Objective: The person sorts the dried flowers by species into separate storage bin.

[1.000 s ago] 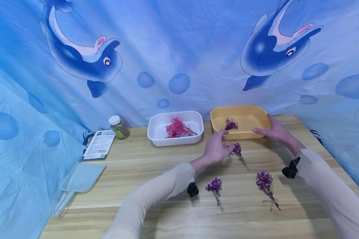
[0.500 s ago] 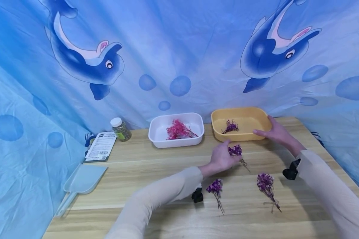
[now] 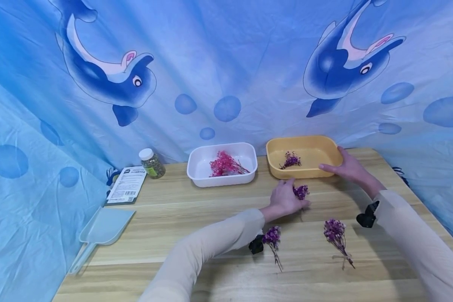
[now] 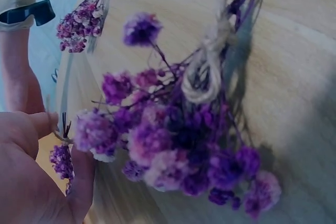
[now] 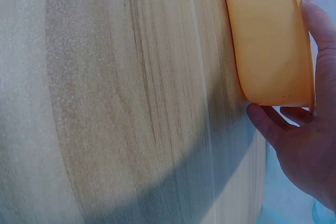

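My left hand [image 3: 287, 199] is at a small purple dried flower bunch [image 3: 301, 192] just in front of the yellow bin [image 3: 298, 173], thumb and fingers around it. In the left wrist view its twine-tied stems [image 4: 64, 136] lie between the thumb and a finger. My right hand [image 3: 349, 167] grips the bin's right end, thumb on the near wall and fingers round the end. One purple bunch [image 3: 290, 160] lies inside the bin. Two more purple bunches are on the table: one [image 3: 272, 235] close to my left wrist, the other [image 3: 334, 230] to the right.
Left of the yellow bin stands a white bin [image 3: 222, 180] with pink dried flowers [image 3: 226, 162]. Further left are a lidded jar [image 3: 152, 163], a printed packet [image 3: 127, 184] and a light blue dustpan [image 3: 107, 226]. A dolphin-printed curtain [image 3: 226, 63] hangs behind the table.
My left hand has moved from the bin's front edge right and toward me, onto the purple bunch. That bunch has shifted slightly, its stems turned. The right hand has stayed on the bin.
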Demonstrator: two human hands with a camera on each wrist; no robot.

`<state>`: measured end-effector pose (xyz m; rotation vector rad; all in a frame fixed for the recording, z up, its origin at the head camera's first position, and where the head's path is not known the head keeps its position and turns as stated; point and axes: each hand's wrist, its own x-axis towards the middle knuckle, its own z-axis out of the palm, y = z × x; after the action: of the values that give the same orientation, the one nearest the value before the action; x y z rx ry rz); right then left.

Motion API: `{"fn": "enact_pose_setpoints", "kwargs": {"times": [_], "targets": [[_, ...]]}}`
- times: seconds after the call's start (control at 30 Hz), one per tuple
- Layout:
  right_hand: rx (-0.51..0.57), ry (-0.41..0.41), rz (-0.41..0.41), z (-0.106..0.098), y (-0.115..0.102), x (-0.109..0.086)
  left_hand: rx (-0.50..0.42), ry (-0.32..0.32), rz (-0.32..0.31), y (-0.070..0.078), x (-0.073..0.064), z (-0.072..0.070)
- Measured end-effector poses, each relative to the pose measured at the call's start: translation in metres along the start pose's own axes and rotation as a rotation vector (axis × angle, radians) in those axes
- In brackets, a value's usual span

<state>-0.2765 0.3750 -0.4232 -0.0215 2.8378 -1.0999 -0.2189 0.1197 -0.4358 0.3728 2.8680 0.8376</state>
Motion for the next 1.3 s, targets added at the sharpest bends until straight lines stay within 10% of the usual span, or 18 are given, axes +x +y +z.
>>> {"fn": "enact_pose_setpoints", "kwargs": {"times": [0.4, 1.3], "targets": [[-0.002, 0.001, -0.008, 0.000, -0.001, -0.001, 0.031, -0.034, 0.094, -0.008, 0.007, 0.003], [-0.002, 0.010, -0.001, 0.000, -0.001, -0.001, -0.320, -0.075, 0.345, -0.014, 0.017, -0.034]]}}
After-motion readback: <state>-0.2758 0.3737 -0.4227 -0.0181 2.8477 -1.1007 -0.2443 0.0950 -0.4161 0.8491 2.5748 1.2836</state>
